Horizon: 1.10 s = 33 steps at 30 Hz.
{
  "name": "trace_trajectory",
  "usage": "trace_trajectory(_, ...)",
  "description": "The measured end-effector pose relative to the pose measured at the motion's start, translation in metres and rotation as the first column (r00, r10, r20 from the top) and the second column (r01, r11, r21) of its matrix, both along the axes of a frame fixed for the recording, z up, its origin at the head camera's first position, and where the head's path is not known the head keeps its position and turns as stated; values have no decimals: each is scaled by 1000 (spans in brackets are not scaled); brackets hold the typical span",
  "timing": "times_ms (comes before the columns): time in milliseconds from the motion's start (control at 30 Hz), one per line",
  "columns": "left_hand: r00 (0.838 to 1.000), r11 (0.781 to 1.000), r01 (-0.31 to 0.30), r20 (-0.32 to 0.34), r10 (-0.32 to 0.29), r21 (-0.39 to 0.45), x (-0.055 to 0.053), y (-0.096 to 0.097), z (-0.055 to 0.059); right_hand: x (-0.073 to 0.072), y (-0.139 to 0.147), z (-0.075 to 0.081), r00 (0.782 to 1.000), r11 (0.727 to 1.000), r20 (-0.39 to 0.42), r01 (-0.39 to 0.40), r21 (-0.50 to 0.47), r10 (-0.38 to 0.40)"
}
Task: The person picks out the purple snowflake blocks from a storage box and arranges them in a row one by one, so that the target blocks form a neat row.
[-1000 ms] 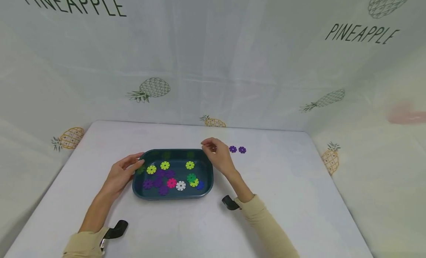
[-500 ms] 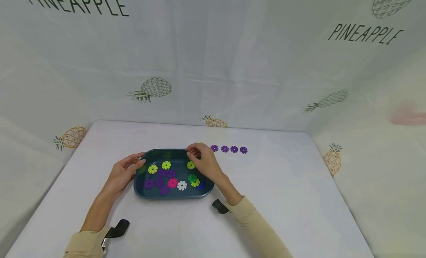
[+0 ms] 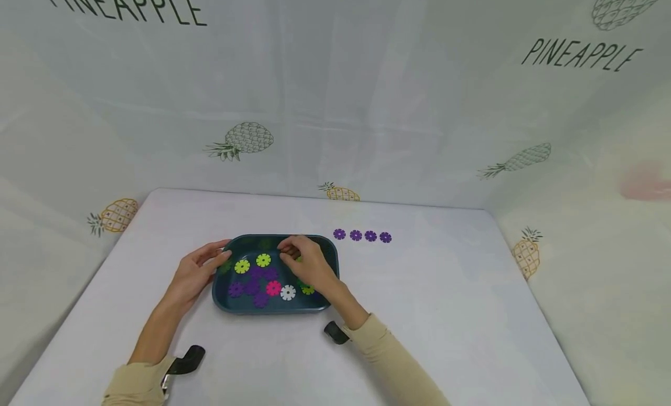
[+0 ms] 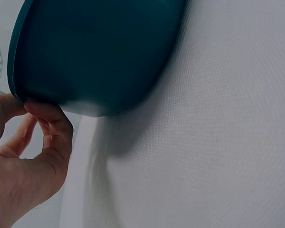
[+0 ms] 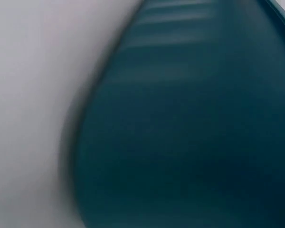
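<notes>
A dark teal tray lies on the table in the head view, with notched plastic discs inside. My left hand grips its left end; the left wrist view shows thumb and fingers at the rim. Over the tray's right half is my right hand, fingers loosely bent, with no disc visible between them. It covers part of the discs below. Left of it are yellow discs, purple discs, a pink disc and a white disc. The right wrist view holds only the tray's side, no fingers.
Several purple discs lie in a row on the white table, behind and right of the tray. A pineapple-print cloth hangs at the table's back edge. Black wrist mounts stick out from both sleeves.
My right hand has moved left, from the tray's back right corner to over its inside. More purple discs of the row now show. The left hand stays on the tray.
</notes>
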<state>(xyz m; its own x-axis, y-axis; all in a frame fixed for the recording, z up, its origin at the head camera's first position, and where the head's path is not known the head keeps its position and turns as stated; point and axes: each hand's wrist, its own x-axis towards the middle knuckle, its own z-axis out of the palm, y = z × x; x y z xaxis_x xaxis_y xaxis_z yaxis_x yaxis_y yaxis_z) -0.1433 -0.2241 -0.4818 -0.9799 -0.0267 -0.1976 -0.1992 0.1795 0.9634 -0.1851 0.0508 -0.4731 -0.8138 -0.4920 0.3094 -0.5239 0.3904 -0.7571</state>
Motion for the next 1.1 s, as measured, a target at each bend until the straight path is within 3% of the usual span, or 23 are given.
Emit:
trace_trajectory(467, 1000, 1000, 1, -21, -1, -4, 0, 1, -1, 5, -10, -9, 994, 989, 72, -87, 119, 79)
trace_trajectory(700, 1000, 1000, -13, -14, 13, -13, 3, -1, -1, 8, -14, -10, 986, 953, 47, -169, 251, 162)
trace_trajectory(900, 1000, 1000, -8, -20, 8, -4, 3, -1, -1, 10, -14, -9, 987, 918, 33, -157, 363, 156)
trace_trajectory(1100, 1000, 1000, -8, -20, 7, -12, 3, -1, -1, 10, -13, -7, 986, 917, 70, -167, 363, 152)
